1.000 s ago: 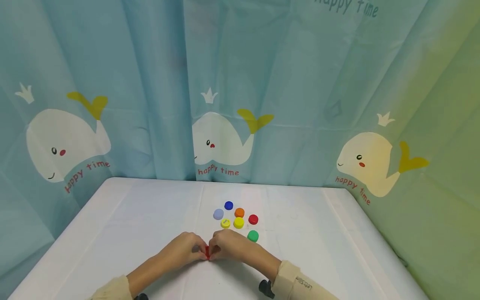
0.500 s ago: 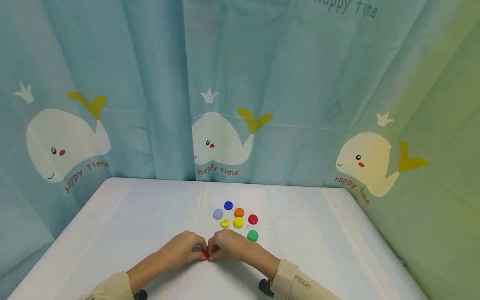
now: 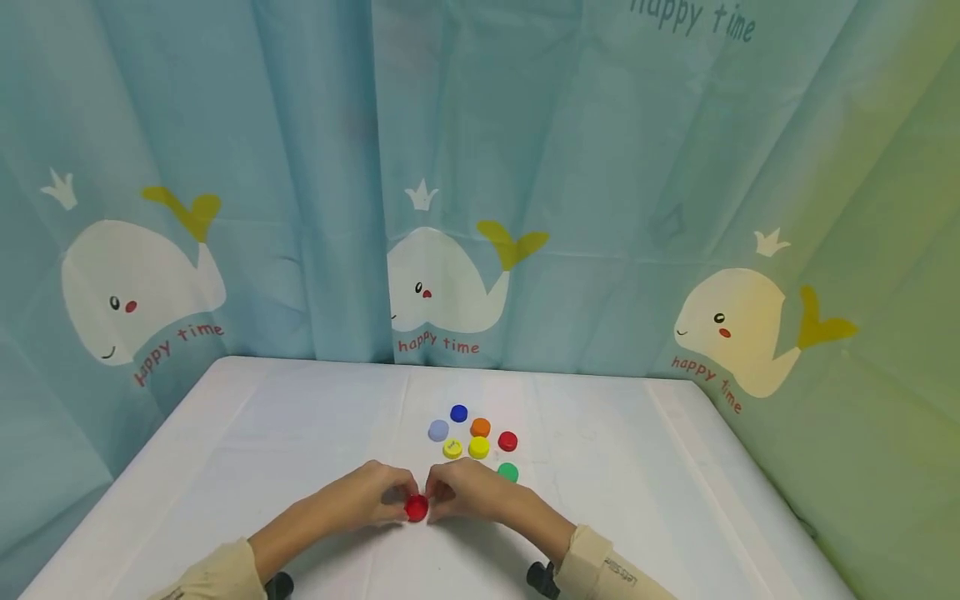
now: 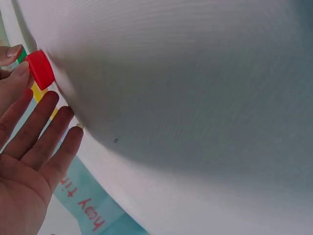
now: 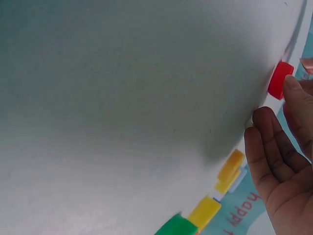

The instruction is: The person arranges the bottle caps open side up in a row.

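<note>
A red bottle cap is on the near part of the white table, between my two hands, its round face turned to the head camera. My left hand pinches its left side with thumb and index finger; in the left wrist view the thumb lies at the edge of the cap, the other fingers spread. My right hand is just right of the cap, fingers bent and holding nothing. From the right wrist, its thumb overlaps the red cap.
Beyond the hands lie more bottle caps: dark blue, pale blue, orange, red, two yellow ones and a green one beside the right hand. A whale-print curtain hangs behind the table.
The red cap between the hands has turned from edge-on to showing its round face. My right hand has drawn slightly to the right, away from it. The other caps stay put.
</note>
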Demonstrator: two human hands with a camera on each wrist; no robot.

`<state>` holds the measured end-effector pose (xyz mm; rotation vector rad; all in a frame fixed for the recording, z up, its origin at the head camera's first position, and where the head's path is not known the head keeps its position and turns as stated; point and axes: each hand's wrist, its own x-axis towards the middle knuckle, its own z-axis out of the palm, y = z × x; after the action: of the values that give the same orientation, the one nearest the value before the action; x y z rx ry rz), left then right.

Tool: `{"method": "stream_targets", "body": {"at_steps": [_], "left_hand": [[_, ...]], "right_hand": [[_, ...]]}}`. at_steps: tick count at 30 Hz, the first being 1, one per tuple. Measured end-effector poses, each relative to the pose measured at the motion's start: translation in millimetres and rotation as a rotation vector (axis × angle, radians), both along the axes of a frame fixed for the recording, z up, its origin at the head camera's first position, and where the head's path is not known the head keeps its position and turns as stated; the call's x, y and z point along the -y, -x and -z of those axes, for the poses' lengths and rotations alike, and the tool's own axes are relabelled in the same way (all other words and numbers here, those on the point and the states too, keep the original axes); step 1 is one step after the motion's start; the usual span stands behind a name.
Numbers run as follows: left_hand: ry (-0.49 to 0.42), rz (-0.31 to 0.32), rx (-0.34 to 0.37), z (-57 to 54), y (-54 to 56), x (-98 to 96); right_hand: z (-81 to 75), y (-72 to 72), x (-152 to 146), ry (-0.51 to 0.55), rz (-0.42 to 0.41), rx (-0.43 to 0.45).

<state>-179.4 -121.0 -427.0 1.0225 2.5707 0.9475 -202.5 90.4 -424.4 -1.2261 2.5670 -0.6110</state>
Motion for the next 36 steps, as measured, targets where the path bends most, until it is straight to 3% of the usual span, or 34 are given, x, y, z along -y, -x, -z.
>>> {"method": "stream_targets", "body": {"at_steps": [7, 12, 17, 20, 24, 30, 36], "left_hand": [[0.010, -0.029, 0.014, -5.7, 5.9, -4.2], [-0.004, -0.102, -0.044, -10.6, 17.2, -7.3], [-0.014, -0.265, -0.085, -14.2, 32.0, -12.1], [-0.027, -0.381, -0.040, -16.5, 41.4, -18.1], [-0.029, -0.475, 0.007, -16.8, 56.8, -21.7], [-0.024, -0.503, 0.034, -15.0, 79.7, -23.4], [0.018, -0.486, 0.030, -12.7, 89.1, -25.7]], "right_hand": [[-7.7, 7.8, -7, -0.002, 0.075, -0.057], [-13.4, 17.5, -8, 0.072, 0.205, -0.101], [-15.7, 26.8, -7, 0.116, 0.344, -0.084], [-14.1, 33.5, -7, 0.100, 0.391, -0.100], [-10.5, 44.7, -4, 0.066, 0.443, -0.126], [-3.9, 59.9, 4, 0.021, 0.509, -0.125], [0.4, 70.6, 11, -0.028, 0.518, -0.098]]}}
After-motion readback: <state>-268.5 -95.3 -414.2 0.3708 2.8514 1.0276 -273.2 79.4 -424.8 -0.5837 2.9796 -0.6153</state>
